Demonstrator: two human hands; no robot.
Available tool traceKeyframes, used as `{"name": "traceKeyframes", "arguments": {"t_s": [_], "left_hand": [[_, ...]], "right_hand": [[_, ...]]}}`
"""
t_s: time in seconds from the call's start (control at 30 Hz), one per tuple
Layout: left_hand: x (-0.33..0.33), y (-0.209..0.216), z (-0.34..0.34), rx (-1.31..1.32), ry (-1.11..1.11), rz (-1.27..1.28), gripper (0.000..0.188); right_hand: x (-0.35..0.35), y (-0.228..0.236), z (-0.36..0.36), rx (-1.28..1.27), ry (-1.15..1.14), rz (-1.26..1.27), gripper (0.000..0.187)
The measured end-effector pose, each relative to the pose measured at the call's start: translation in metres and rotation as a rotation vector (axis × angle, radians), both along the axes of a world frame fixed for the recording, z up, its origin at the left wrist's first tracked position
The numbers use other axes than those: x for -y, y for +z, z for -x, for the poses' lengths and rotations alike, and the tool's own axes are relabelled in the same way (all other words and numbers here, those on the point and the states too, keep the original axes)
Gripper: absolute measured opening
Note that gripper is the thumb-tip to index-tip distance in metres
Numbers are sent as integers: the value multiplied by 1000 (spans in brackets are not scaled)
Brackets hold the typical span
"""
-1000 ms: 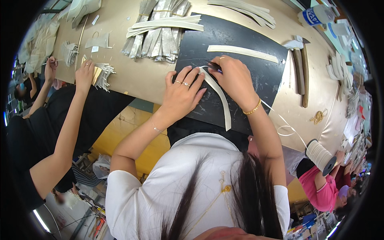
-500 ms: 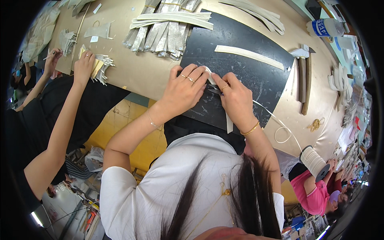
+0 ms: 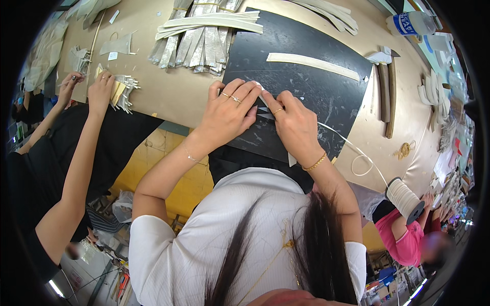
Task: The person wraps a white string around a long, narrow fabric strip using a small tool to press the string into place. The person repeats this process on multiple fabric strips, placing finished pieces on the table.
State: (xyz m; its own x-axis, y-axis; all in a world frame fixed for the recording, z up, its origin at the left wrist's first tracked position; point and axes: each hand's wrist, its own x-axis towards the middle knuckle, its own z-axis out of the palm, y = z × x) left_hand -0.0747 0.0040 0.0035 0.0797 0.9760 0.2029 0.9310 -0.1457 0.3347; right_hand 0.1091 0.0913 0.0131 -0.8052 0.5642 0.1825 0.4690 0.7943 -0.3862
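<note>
Over a black cutting mat (image 3: 311, 46), my left hand (image 3: 230, 109) is closed, fingertips pinching the end of a cream fabric strip (image 3: 263, 94). My right hand (image 3: 298, 121) is closed beside it, thumb and finger pressed on the same strip. The strip's other end shows below the right wrist. Pointed grey blades (image 3: 265, 115), like those of scissors, stick out from under the right palm; their handles are hidden. A thin white cord (image 3: 347, 140) runs from the right hand to a spool (image 3: 406, 200). Another cream strip (image 3: 312, 66) lies flat on the mat, beyond the hands.
Bundled grey strips (image 3: 196, 46) lie at the back left under loose cream strips (image 3: 209, 24). At right are a hammer (image 3: 385, 92), rubber bands (image 3: 403, 150) and a bottle (image 3: 411, 23). On the left, a co-worker's hand (image 3: 102, 92) rests on a bundle of thin pieces (image 3: 125, 92).
The whole view has shifted slightly. My hands keep their hold on the strip and stay close together, with the right hand covering slightly more of its lower end.
</note>
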Motion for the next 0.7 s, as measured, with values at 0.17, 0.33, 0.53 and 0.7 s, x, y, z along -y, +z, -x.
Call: {"name": "traceKeyframes", "arguments": {"t_s": [0.17, 0.33, 0.53, 0.7], "left_hand": [[0, 1, 0, -12, -1, 10, 55], [1, 0, 0, -24, -2, 7, 55], [0, 0, 0, -31, -6, 14, 56], [-1, -1, 1, -37, 84, 23, 58]], "right_hand": [[0, 1, 1, 5, 2, -10, 42], [2, -1, 0, 12, -5, -31, 42], [2, 0, 1, 34, -9, -45, 41], [3, 3, 2, 57, -12, -44, 40]]}}
